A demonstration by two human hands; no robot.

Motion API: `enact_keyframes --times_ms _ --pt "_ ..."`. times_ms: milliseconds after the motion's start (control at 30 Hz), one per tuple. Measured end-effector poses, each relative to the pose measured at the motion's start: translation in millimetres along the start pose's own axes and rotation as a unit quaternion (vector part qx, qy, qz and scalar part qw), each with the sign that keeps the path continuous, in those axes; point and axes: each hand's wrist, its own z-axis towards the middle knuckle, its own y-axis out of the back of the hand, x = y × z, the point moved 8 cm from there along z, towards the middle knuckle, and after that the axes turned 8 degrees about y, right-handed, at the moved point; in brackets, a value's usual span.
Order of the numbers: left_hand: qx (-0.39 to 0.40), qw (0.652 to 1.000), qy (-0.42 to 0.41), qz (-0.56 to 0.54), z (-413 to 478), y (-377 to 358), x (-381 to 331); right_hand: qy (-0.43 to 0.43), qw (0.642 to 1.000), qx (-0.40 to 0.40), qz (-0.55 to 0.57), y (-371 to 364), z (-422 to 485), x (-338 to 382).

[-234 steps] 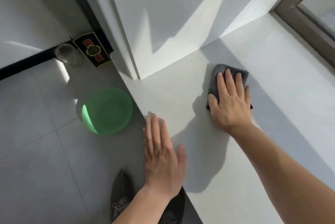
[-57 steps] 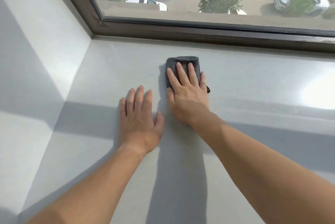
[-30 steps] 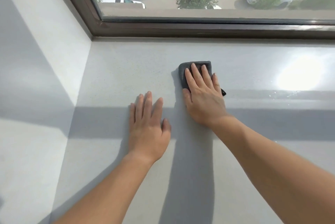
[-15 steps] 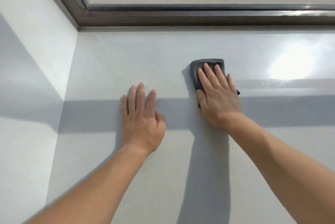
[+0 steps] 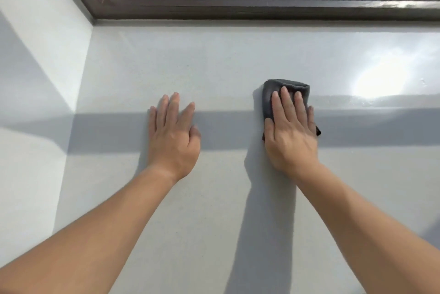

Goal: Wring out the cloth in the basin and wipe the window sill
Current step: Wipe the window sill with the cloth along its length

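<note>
Cloth point(image 5: 287, 88): dark grey, folded into a small thick pad with a rounded far edge. One dark corner pokes out by the little finger. It lies on the pale grey sill point(image 5: 214, 63), right of centre, apart from the brown window frame point(image 5: 238, 9).

Right hand point(image 5: 289, 132): flat on the cloth, fingers straight and close together, pressing it to the sill. The thumb lies along the cloth's left edge.

Left hand point(image 5: 172, 136): palm down on bare sill, fingers straight and slightly spread, holding nothing, well apart from the cloth.

Glare patch point(image 5: 378, 84) on the sill, right of the cloth.
</note>
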Motion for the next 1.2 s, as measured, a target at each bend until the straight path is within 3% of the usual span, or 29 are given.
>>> enact_keyframes --times_ms 100,233,333,400,467,533,567,700,833,967,1067,1200 --pt "0.006 1.000 0.011 -0.026 2.9 1.9 -0.8 -0.088 0.996 -0.005 0.005 3.6 -2.8 -2.8" --pt "-0.026 0.994 0.034 -0.096 -5.2 17.3 2.0 0.127 0.992 -0.006 0.006 -14.6 -43.6 103.0" --pt "-0.056 0.995 0.055 -0.068 -39.8 27.1 0.3 0.190 0.982 0.015 -0.002 -14.5 -58.2 93.2" --pt "-0.049 0.996 0.063 -0.039 -66.9 24.6 -1.3 0.144 0.989 0.009 -0.023 -4.3 -48.9 47.3" --pt "-0.022 0.997 0.068 -0.013 -83.9 13.8 -1.0 0.032 0.999 0.019 -0.006 7.7 -35.7 -6.0" --pt "-0.013 0.998 0.061 0.017 -89.9 5.0 -1.3 -0.047 0.999 0.017 0.007 13.7 -33.5 -21.7" --pt "-0.018 0.998 0.061 0.027 -89.5 3.6 -2.0 -0.046 0.999 0.011 0.004 13.0 -35.7 -8.7" --pt "-0.034 0.997 0.067 0.023 -90.0 2.4 1.8 0.173 0.985 0.014 0.007 -11.6 -79.8 94.5" --pt "-0.019 0.996 0.060 0.059 -92.3 -2.9 7.9 0.235 0.972 0.026 0.005 -20.0 -89.3 88.1" --pt "0.008 0.994 0.069 0.083 -93.7 -4.4 11.0 0.080 0.996 0.025 -0.007 -7.3 -59.0 5.0" --pt "0.015 0.993 0.069 0.090 -93.0 -7.1 14.4 0.007 1.000 0.014 -0.002 -8.3 -64.0 9.7" --pt "-0.005 0.997 0.058 0.040 -93.7 -4.2 16.9 0.184 0.983 0.026 0.005 -29.0 -129.7 106.2"
